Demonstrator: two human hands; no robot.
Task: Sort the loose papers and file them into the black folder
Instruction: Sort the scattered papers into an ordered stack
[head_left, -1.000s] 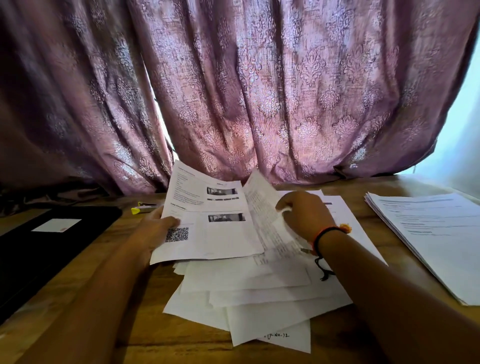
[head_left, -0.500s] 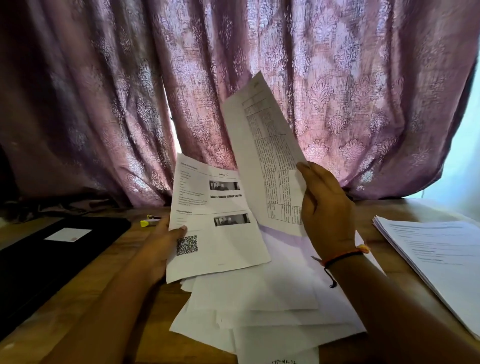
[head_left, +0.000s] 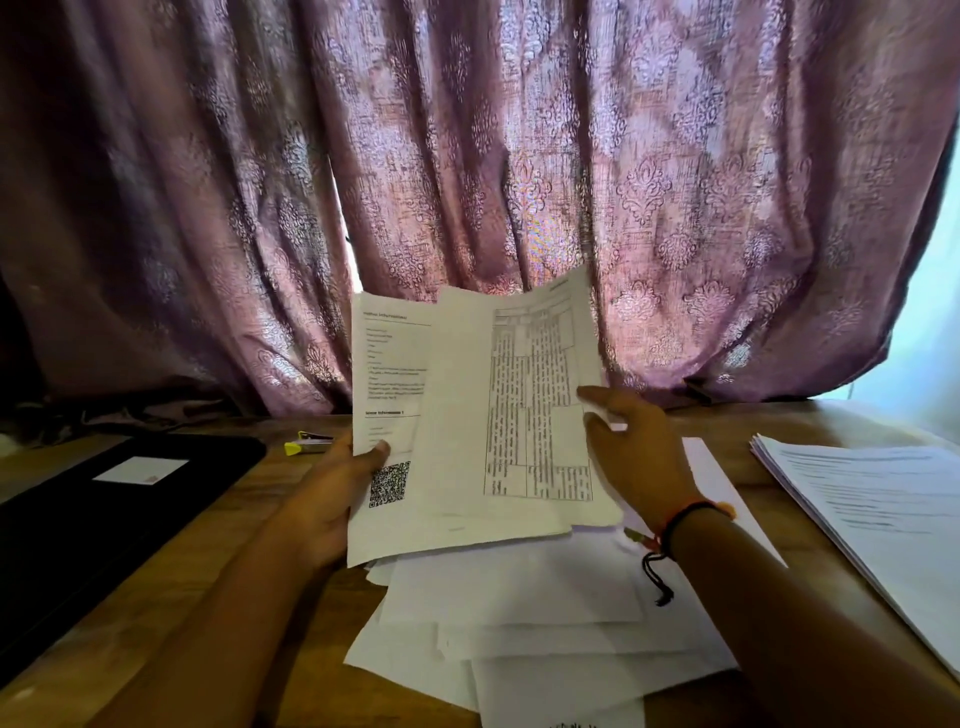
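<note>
I am counting two raised printed sheets: one sheet with a QR code (head_left: 390, 364) and one sheet with a table (head_left: 519, 415). Two hands are showing, my left hand (head_left: 332, 499) and my right hand (head_left: 636, 460). One loose pile of papers (head_left: 519, 623) is lying below, its sheets overlapping too much to number. One neat stack (head_left: 872, 509) is sitting at the right and one black folder (head_left: 78, 535) at the left, carrying one white label (head_left: 140, 470). One yellow-tipped object (head_left: 306, 445) is lying beyond, and I am wearing one wrist thread (head_left: 685, 514).

**No words legible**

A QR code (head_left: 389, 484) stands low on the rear sheet (head_left: 387, 364), whose headings and lines are too blurred to read. The front sheet (head_left: 467, 415) bears a printed grid, also unreadable. The label (head_left: 139, 470) on the folder (head_left: 78, 530) shows nothing legible.
</note>
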